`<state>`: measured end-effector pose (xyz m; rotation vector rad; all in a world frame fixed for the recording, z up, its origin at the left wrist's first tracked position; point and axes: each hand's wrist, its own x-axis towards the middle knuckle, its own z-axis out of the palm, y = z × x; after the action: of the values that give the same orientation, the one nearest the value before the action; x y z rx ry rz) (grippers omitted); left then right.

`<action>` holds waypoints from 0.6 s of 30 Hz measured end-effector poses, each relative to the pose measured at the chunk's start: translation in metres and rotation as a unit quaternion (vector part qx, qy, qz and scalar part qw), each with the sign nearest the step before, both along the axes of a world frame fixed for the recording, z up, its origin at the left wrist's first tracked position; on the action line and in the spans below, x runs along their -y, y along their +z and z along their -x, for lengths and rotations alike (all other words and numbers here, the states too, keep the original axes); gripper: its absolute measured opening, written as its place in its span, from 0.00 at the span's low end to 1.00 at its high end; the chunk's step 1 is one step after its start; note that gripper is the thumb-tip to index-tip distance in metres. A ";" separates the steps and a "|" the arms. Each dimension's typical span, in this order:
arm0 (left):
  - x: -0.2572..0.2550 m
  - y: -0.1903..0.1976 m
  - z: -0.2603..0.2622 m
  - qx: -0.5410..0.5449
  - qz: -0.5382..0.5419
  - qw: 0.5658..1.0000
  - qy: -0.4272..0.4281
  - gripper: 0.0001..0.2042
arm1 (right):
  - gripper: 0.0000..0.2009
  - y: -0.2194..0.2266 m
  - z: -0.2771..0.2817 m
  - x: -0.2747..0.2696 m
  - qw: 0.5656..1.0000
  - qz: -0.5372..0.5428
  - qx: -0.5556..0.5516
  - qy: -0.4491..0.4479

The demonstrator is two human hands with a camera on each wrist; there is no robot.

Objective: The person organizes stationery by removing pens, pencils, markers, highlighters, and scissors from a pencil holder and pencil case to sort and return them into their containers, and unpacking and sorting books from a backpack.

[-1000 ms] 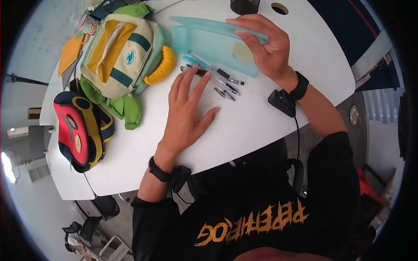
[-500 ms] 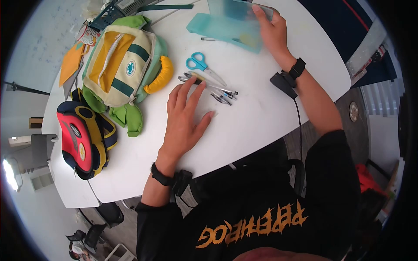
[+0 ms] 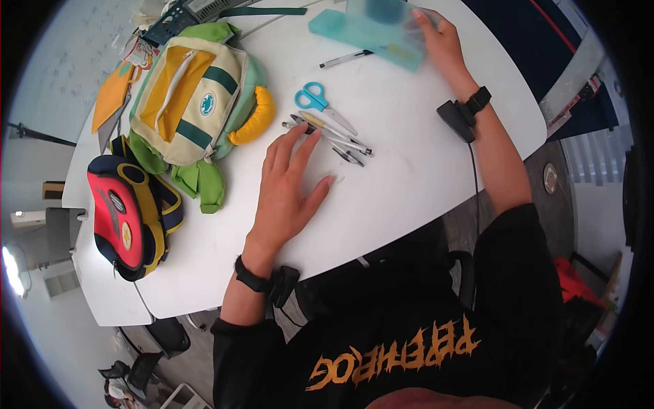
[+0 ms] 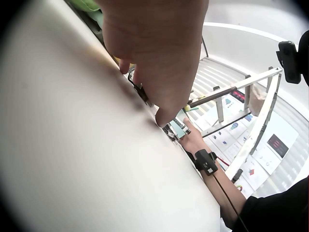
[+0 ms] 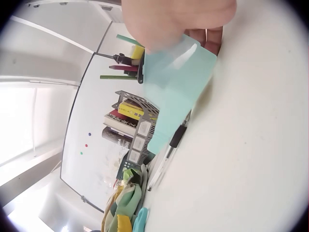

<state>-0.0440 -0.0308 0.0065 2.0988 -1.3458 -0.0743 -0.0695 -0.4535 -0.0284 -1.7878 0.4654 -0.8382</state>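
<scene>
My right hand [image 3: 446,51] grips the end of a translucent teal pencil case [image 3: 364,44] at the far side of the table, its lid raised. In the right wrist view the case [image 5: 178,87] slants from under the palm, with a black-grip pen [image 5: 171,150] on the table beside it. My left hand [image 3: 283,184] lies low over the table, fingers spread and thumb apart, fingertips at the near end of a small heap of pens [image 3: 340,140]. Scissors [image 3: 313,99] with blue handles lie just beyond the heap.
Left of the pens stands a cream and green backpack [image 3: 180,99] with a yellow roll-shaped part. A red and navy car-shaped bag [image 3: 122,211] is nearer. Behind are a cup [image 3: 139,53] and a basket [image 3: 163,31]. The table's front edge runs close to my body.
My right hand has moved the pencil case away from me, off the pens, uncovering the scissors and then the lone pen. My left hand has stayed nearly in place by the heap.
</scene>
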 end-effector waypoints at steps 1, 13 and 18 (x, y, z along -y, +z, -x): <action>0.000 0.000 -0.001 -0.006 -0.002 1.000 0.001 0.35 | 0.19 -0.003 -0.002 0.004 1.000 0.001 0.002 0.001; 0.003 0.004 -0.004 -0.009 -0.001 1.000 0.009 0.33 | 0.18 0.008 0.004 0.007 0.988 0.109 -0.069 0.089; 0.002 0.004 -0.003 -0.019 0.003 1.000 0.017 0.32 | 0.13 0.018 0.005 0.001 0.986 0.077 -0.060 0.133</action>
<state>-0.0412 -0.0330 0.0101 2.1035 -1.2865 -0.0962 -0.0748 -0.4542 -0.0108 -1.9991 0.2360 -0.5951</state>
